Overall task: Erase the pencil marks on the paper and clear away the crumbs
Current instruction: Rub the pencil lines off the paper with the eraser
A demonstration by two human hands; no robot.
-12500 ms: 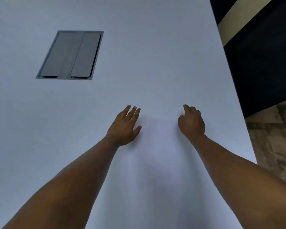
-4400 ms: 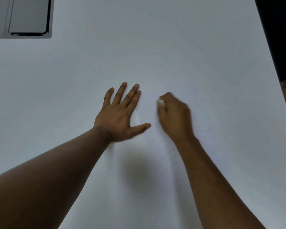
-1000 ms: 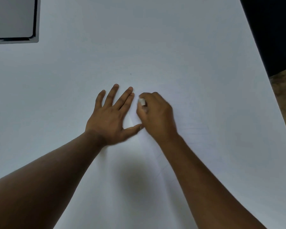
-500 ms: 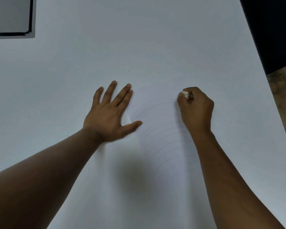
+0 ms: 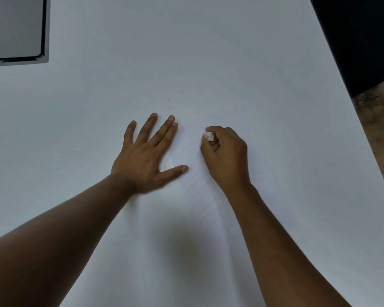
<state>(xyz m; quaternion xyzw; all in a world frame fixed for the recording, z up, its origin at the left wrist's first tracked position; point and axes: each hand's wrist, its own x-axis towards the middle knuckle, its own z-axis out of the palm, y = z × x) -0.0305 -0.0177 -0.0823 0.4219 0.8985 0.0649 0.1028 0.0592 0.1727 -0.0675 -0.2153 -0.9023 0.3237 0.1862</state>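
A white sheet of paper (image 5: 193, 151) lies on the white table (image 5: 186, 52), hard to tell apart from it. Faint curved pencil lines (image 5: 211, 209) show on the sheet beside my right forearm. My left hand (image 5: 145, 155) presses flat on the paper's left part, fingers spread. My right hand (image 5: 225, 156) pinches a small white eraser (image 5: 208, 136) and holds it against the paper just right of my left fingertips. Crumbs are too small to make out.
A grey recessed cable hatch (image 5: 18, 29) sits in the table at the top left. The table's right edge (image 5: 350, 120) runs diagonally, with a dark panel (image 5: 359, 36) and speckled floor (image 5: 381, 134) beyond. A tiny dark speck (image 5: 168, 99) lies above my left hand.
My right hand with the eraser has swept back left across the paper, toward my left hand. My left hand has stayed pressed in place.
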